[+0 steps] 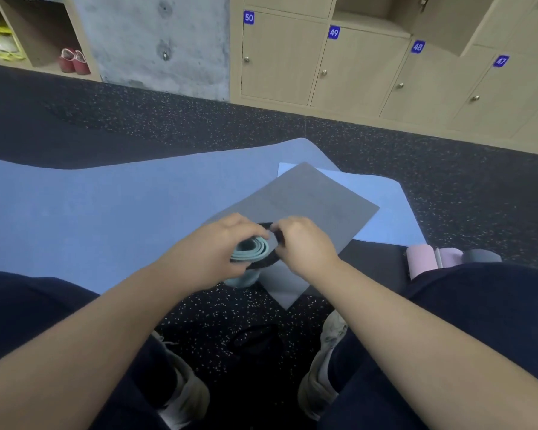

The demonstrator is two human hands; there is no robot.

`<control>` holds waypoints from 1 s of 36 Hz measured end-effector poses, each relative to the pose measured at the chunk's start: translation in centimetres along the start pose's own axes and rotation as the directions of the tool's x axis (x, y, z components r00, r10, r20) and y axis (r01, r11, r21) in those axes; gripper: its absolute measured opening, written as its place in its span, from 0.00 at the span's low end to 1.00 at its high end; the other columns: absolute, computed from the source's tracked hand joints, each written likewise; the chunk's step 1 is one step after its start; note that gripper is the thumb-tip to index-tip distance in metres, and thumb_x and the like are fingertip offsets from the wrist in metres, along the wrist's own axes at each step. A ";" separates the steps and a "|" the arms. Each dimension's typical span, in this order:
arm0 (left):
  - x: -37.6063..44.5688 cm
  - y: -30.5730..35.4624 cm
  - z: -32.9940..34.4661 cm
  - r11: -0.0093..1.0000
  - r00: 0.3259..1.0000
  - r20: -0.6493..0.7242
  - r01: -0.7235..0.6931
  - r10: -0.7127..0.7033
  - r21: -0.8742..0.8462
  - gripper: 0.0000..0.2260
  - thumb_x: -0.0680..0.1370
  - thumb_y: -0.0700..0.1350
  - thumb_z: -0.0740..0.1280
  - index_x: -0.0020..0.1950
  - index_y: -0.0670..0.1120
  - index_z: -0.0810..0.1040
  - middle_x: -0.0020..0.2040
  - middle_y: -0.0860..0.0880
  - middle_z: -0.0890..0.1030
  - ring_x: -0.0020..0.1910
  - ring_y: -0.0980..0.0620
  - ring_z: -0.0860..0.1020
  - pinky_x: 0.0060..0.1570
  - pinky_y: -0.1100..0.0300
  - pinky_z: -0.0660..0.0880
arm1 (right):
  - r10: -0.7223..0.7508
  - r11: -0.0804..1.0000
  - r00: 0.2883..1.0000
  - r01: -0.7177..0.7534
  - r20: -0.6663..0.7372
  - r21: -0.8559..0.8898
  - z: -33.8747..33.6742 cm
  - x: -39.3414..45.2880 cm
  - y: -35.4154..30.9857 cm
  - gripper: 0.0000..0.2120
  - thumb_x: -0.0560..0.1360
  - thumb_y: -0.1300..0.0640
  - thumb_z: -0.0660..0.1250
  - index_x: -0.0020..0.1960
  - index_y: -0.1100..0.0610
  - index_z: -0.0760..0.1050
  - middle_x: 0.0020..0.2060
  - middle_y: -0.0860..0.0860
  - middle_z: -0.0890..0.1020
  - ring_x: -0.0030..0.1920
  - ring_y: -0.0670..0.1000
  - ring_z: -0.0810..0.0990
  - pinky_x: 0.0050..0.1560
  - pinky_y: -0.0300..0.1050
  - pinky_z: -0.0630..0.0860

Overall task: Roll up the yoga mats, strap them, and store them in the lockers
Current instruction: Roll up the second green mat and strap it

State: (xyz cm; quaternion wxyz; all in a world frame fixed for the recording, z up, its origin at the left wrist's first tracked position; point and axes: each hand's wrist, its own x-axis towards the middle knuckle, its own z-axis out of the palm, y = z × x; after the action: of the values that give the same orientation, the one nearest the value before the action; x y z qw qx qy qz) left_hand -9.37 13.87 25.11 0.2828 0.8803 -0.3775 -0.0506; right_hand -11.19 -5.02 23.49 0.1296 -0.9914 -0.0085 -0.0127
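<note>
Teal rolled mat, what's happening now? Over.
Left hand grips teal rolled foam yoga mat, stood on end. Right hand pinches black strap round it. Grey flat mat underneath, still unrolled.

This is the changing or storage corner of a gym or yoga studio. The floor (199, 119) is black speckled rubber, and a bank of pale wooden lockers (354, 66) with small knobs bears blue number tags 50 to 47. Yoga mats (106, 212) lie spread on the floor, and red shoes (74, 61) sit in an open cubby (41, 35) beside a bare concrete wall (156, 41).
</note>
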 end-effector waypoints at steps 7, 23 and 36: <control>-0.1 -0.3 0.7 0.995 0.996 -0.080 0.037 -0.045 -0.093 0.24 0.72 0.41 0.73 0.64 0.54 0.71 0.57 0.59 0.74 0.56 0.59 0.73 0.56 0.65 0.68 | -0.034 0.999 0.986 0.036 0.165 -0.012 1.7 -0.2 -0.1 0.04 0.75 0.61 0.63 0.48 0.55 0.74 0.48 0.55 0.79 0.52 0.57 0.76 0.41 0.45 0.66; 0.9 -0.4 1.5 0.823 0.943 -0.215 0.092 -0.253 -0.561 0.27 0.74 0.36 0.71 0.62 0.57 0.61 0.60 0.69 0.68 0.58 0.60 0.76 0.54 0.59 0.78 | -0.087 0.806 0.994 0.032 0.064 0.591 0.5 -0.3 -0.1 0.31 0.69 0.52 0.77 0.66 0.52 0.66 0.60 0.44 0.75 0.61 0.45 0.74 0.62 0.47 0.72; 0.7 -3.4 3.8 0.992 0.986 -0.121 0.111 -0.116 -0.053 0.10 0.76 0.41 0.70 0.50 0.50 0.71 0.55 0.54 0.73 0.53 0.51 0.74 0.55 0.53 0.72 | 0.000 0.767 0.999 -0.029 0.045 0.641 -0.2 -0.2 1.2 0.29 0.70 0.53 0.77 0.65 0.52 0.66 0.57 0.41 0.74 0.56 0.42 0.74 0.59 0.42 0.73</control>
State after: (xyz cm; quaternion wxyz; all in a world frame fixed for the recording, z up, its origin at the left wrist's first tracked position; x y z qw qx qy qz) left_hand -7.87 13.48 20.23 0.3224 0.8951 -0.3072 -0.0205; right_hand -11.37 -6.19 23.37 0.4599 -0.8878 -0.0074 0.0128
